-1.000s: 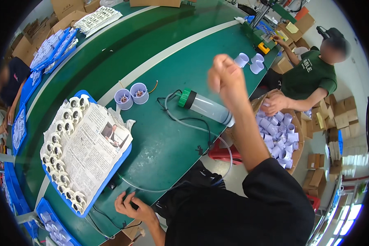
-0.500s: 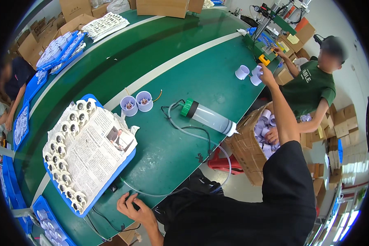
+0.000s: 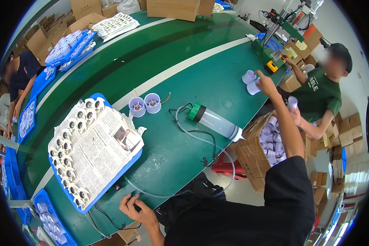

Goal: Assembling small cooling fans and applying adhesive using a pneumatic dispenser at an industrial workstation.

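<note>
My right hand (image 3: 267,85) reaches over the far right of the green table, one finger stretched out. Right beside it is a pale lilac plastic cup (image 3: 253,87); whether they touch is hard to see. A second lilac cup (image 3: 248,77) stands just behind that one. My left hand (image 3: 137,210) hangs at the near table edge, fingers loosely bent and apart, near a clear hose (image 3: 160,196). Two more lilac cups, a left one (image 3: 137,107) and a right one (image 3: 153,103), stand mid-table with copper-coloured parts inside.
A clear syringe-like cylinder with a green cap (image 3: 215,121) lies mid-table. On the left, a blue tray (image 3: 138,158) holds newspaper and several white fan wheels (image 3: 63,155). A carton of lilac cups (image 3: 250,158) stands right. A co-worker in green (image 3: 322,92) sits beside a bench press (image 3: 270,51).
The view has shifted slightly. My right hand has come down a little beside the cups, and one fewer cup shows there. The co-worker's hand has lifted a cup out of the carton.
</note>
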`<state>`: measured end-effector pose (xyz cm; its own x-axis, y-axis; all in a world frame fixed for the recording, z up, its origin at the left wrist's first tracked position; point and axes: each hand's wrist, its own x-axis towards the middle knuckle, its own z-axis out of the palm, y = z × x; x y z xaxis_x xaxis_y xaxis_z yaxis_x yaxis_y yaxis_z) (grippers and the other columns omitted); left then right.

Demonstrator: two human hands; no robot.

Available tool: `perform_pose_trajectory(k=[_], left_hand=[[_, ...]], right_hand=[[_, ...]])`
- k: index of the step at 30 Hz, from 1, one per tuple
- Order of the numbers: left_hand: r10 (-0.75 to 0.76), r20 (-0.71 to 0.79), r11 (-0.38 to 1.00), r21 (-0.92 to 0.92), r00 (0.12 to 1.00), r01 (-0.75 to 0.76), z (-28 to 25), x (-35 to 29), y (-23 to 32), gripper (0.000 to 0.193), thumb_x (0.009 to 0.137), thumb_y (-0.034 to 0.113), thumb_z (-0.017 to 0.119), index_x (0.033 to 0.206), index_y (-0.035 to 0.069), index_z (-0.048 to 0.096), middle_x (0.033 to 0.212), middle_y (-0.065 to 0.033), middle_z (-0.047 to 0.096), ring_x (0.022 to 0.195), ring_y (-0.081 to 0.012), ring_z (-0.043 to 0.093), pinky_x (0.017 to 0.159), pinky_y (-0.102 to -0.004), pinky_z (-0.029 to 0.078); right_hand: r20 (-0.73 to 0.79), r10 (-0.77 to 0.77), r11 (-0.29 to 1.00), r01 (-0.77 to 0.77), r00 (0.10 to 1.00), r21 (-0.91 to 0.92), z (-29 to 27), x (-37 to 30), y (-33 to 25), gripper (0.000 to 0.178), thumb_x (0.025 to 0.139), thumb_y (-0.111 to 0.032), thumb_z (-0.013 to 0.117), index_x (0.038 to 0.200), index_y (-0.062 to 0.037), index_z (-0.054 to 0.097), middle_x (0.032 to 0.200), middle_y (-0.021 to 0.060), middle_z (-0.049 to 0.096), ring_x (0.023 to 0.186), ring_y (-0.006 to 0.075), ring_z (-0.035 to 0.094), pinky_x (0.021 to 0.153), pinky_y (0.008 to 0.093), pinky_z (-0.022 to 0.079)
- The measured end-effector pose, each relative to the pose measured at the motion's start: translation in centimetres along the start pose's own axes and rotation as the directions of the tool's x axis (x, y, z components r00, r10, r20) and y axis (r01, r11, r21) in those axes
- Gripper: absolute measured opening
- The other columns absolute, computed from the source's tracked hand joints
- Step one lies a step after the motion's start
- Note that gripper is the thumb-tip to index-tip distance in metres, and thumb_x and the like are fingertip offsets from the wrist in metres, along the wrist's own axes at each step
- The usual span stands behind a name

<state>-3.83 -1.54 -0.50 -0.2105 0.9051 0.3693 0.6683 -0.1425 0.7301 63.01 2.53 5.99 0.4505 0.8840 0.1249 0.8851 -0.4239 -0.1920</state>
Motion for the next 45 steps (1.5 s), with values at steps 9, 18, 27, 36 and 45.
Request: perform_pose_trajectory(k=[9,18,27,36,45], left_hand=[[0.085,0.013,0.996,-0.034,0.996,-0.084,-0.5,-0.4,-0.7,0.018,0.078,-0.01,0.055,0.085,0.002,0.065,0.109,-0.0136,0.057,0.107,-0.0319,0.052,0.092,-0.042,0.042],[0.123,0.061,0.989,-0.092,0.991,-0.117,-0.8,0.0,0.8,0.016,0.08,-0.001,0.061,0.095,0.005,0.066,0.117,-0.0121,0.058,0.119,-0.0359,0.047,0.102,-0.0472,0.037],[0.254,0.472,0.967,-0.096,0.844,-0.238,1.1,2.4,2.4,0.108,0.063,0.043,0.088,0.147,0.0,0.036,0.146,-0.0139,0.044,0.142,-0.0365,0.031,0.116,-0.0598,0.017],[0.243,0.415,0.969,-0.141,0.877,-0.202,1.8,1.1,3.0,0.106,0.06,0.045,0.088,0.148,0.011,0.038,0.141,-0.0123,0.043,0.134,-0.0368,0.035,0.11,-0.0673,0.022],[0.292,0.375,0.954,-0.18,0.88,-0.24,2.3,1.2,2.5,0.067,0.064,0.042,0.086,0.119,0.018,0.057,0.135,-0.0078,0.048,0.131,-0.0351,0.038,0.109,-0.0631,0.026]], right_hand=[[-0.089,-0.149,0.986,0.155,0.985,0.066,-0.4,-2.1,-10.7,0.019,0.084,-0.009,0.068,0.103,-0.0041,0.065,0.083,0.0196,0.068,0.079,0.0371,0.067,0.069,0.0453,0.051],[0.023,-0.654,0.7,0.592,0.756,0.4,-0.2,-16.3,-33.1,0.019,0.081,-0.002,0.062,0.1,-0.0042,0.064,0.089,0.0176,0.064,0.084,0.037,0.062,0.077,0.044,0.05],[-0.039,-0.395,0.758,0.35,0.918,0.55,1.7,-20.9,-38.1,0.025,0.079,-0.012,0.077,0.099,-0.0029,0.065,0.087,0.0123,0.063,0.082,0.0309,0.06,0.075,0.0404,0.048],[0.103,-0.183,0.976,0.168,0.978,0.138,5.0,-11.2,-27.7,0.062,0.074,-0.026,0.083,0.124,0.0011,0.057,0.113,0.024,0.063,0.103,0.0405,0.06,0.091,0.0431,0.048],[-0.337,-0.431,0.253,0.47,0.837,0.846,-4.0,-13.5,-30.1,0.093,0.066,-0.033,0.086,0.139,-0.0031,0.036,0.108,0.0124,0.053,0.096,0.028,0.053,0.084,0.0444,0.046]])
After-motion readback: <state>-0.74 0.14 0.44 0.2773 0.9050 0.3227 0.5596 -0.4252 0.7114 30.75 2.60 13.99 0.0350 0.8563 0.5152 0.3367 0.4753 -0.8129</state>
